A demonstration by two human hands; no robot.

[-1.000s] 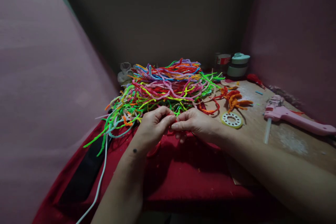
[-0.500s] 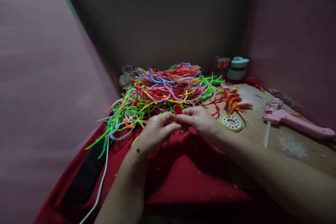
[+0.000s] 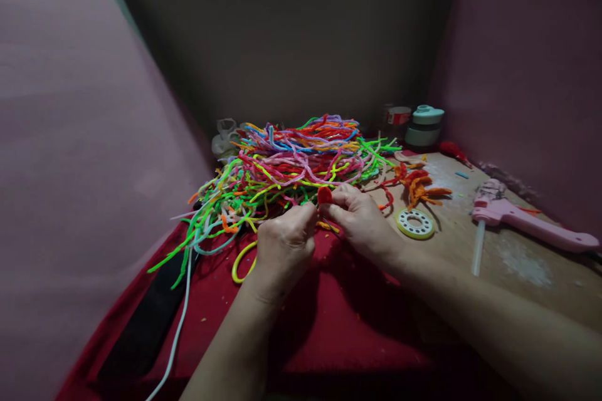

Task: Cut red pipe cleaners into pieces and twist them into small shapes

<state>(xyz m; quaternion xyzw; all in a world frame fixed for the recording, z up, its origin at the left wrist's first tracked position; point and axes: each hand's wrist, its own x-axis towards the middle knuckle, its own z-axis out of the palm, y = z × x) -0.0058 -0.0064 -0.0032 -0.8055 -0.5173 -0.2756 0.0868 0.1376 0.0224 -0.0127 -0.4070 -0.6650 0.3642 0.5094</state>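
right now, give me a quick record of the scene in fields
left hand: pinching red pipe cleaner piece
right hand: pinching the same piece
behind hands: pipe cleaner pile, many colours
under hands: red cloth
by left hand: yellow loop
right side: ring disc, pink glue gun

The left grip [image 3: 285,244] and the right grip [image 3: 360,219] are bare hands. The left forearm [image 3: 226,357] and the right forearm [image 3: 493,332] are also bare, uncovered as far as the lower edge of the view. On the left wrist [image 3: 281,293] there seems to be one small dark spot, quite faint in this light.
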